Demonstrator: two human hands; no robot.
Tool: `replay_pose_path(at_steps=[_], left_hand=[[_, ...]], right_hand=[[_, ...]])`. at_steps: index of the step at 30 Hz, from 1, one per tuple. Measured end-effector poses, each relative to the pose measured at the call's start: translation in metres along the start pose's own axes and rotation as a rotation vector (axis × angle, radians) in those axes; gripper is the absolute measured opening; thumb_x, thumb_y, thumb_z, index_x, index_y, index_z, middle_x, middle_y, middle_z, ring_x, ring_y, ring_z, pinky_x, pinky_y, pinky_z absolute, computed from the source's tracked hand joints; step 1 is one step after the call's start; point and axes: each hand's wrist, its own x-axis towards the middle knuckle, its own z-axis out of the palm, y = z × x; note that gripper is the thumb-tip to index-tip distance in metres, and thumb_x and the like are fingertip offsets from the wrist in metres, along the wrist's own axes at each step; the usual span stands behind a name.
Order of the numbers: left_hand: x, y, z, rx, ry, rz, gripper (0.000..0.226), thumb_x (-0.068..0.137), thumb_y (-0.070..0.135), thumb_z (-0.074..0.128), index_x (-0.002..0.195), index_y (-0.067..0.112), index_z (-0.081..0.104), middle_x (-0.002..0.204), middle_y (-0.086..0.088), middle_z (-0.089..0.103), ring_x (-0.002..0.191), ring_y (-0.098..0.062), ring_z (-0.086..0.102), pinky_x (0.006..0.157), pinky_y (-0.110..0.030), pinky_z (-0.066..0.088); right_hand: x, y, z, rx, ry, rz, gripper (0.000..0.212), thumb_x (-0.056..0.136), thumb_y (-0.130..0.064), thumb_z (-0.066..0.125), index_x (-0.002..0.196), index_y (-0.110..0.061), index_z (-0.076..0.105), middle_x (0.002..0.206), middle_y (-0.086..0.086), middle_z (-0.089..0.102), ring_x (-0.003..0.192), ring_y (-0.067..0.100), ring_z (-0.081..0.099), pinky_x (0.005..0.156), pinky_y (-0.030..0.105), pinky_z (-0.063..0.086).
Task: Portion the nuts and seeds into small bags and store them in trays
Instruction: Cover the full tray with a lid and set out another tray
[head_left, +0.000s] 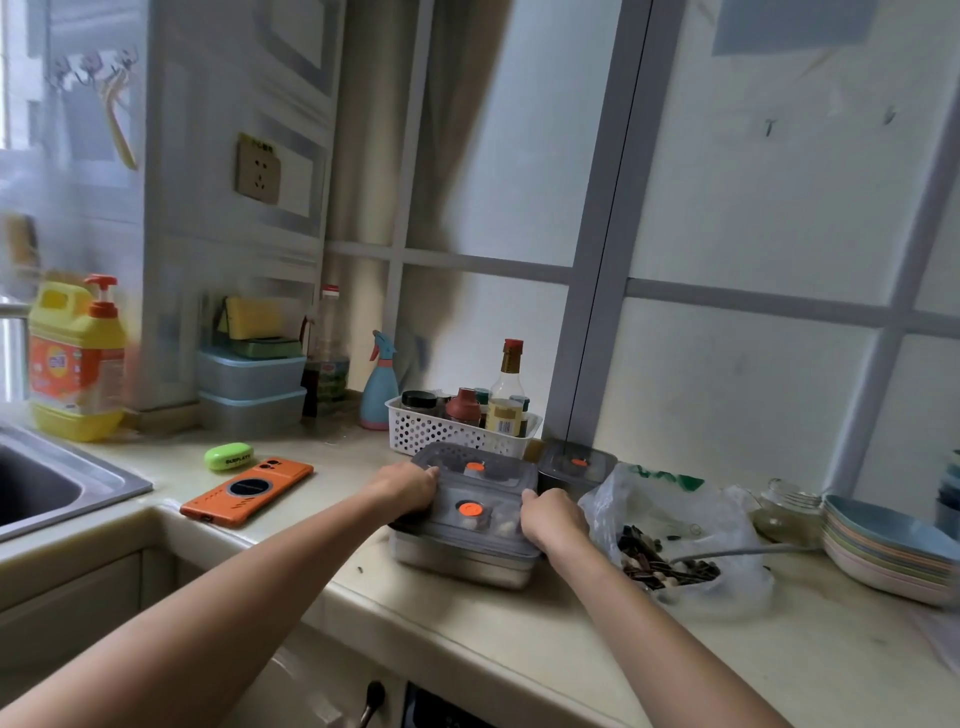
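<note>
At the far left the sink is sunk into the desk. Behind it stands a yellow detergent jug with an orange label whose print is too blurred to read. Farther along, two blue-lidded boxes are stacked with sponges on top. In front of them lies a green case with dark lettering I cannot make out for sure, and beside it an orange phone.

Next come a blue spray bottle and a white perforated basket of seasoning jars. A red-capped bottle in the basket has a yellow label that is not legible.

The left hand grips the left edge of the lidded tray, fingers curled over its grey lid. The right hand clasps the right edge. The tray sits on the desk just before the basket. An orange knob is on its lid, and pale lumps show through. A second lid rises just behind, and another tray stands to the right.

Then comes a plastic bag of dark seeds with a spoon in it, a glass jar, and stacked plates.
</note>
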Motion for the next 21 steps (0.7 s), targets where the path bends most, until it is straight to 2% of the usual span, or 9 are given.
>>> replay_pose_path(at_steps=[7,10,12,14,15,17,19,21], left_hand=[[-0.004,-0.004,0.000,0.029,0.017,0.043,0.057,0.105,0.053,0.042,0.128,0.006,0.063,0.131,-0.018,0.065,0.115,-0.034,0.062,0.088,-0.034,0.046],[-0.006,-0.008,0.000,0.001,-0.001,0.059,0.072,0.091,0.075,0.050,0.115,0.011,0.069,0.117,-0.011,0.069,0.098,-0.028,0.064,0.079,-0.033,0.048],[-0.012,-0.008,-0.001,-0.014,-0.020,0.061,0.084,0.075,0.089,0.054,0.109,0.015,0.071,0.109,-0.006,0.071,0.093,-0.023,0.066,0.079,-0.033,0.054],[-0.014,-0.009,-0.002,-0.045,-0.023,0.055,0.080,0.072,0.087,0.061,0.108,0.016,0.071,0.107,-0.005,0.072,0.094,-0.022,0.067,0.083,-0.034,0.056],[-0.014,-0.008,-0.002,-0.059,-0.023,0.047,0.077,0.073,0.084,0.064,0.107,0.015,0.070,0.106,-0.005,0.072,0.094,-0.022,0.067,0.084,-0.034,0.057],[-0.016,-0.008,-0.003,-0.075,-0.021,0.043,0.072,0.074,0.081,0.067,0.104,0.015,0.071,0.104,-0.004,0.072,0.093,-0.021,0.068,0.084,-0.034,0.056],[-0.017,-0.008,-0.002,-0.087,-0.017,0.041,0.064,0.075,0.078,0.069,0.096,0.017,0.069,0.101,-0.003,0.072,0.091,-0.019,0.068,0.083,-0.033,0.057],[-0.017,-0.007,-0.002,-0.086,-0.011,0.042,0.058,0.077,0.076,0.069,0.088,0.019,0.065,0.098,-0.002,0.071,0.088,-0.019,0.068,0.080,-0.032,0.056]], right_hand=[[0.002,-0.002,0.005,0.020,0.030,0.029,0.054,0.105,-0.044,0.052,0.137,-0.001,0.052,0.139,0.018,0.060,0.126,0.036,0.058,0.095,0.041,0.047],[-0.001,-0.002,0.003,0.028,0.040,0.011,0.057,0.104,-0.046,0.053,0.138,-0.001,0.050,0.140,0.019,0.060,0.127,0.036,0.058,0.095,0.040,0.046],[-0.007,0.001,0.002,0.029,0.028,-0.021,0.075,0.099,-0.059,0.055,0.142,0.002,0.043,0.142,0.019,0.057,0.129,0.036,0.056,0.092,0.038,0.045],[-0.009,0.004,0.002,0.017,-0.002,-0.041,0.099,0.087,-0.074,0.061,0.146,0.003,0.038,0.145,0.019,0.055,0.132,0.035,0.055,0.093,0.037,0.045],[-0.007,0.005,0.002,0.002,-0.010,-0.042,0.106,0.080,-0.079,0.063,0.145,0.002,0.041,0.143,0.018,0.057,0.130,0.034,0.056,0.094,0.037,0.047],[-0.001,0.006,0.002,-0.041,-0.016,-0.049,0.107,0.071,-0.085,0.066,0.135,-0.001,0.054,0.134,0.014,0.065,0.120,0.032,0.063,0.086,0.034,0.053],[0.004,0.006,0.003,-0.076,-0.031,-0.054,0.103,0.070,-0.086,0.066,0.130,-0.002,0.060,0.128,0.013,0.067,0.115,0.031,0.065,0.068,0.031,0.050],[0.005,0.004,0.004,-0.092,-0.037,-0.046,0.103,0.071,-0.085,0.067,0.130,-0.001,0.059,0.127,0.013,0.068,0.114,0.031,0.066,0.069,0.031,0.050]])
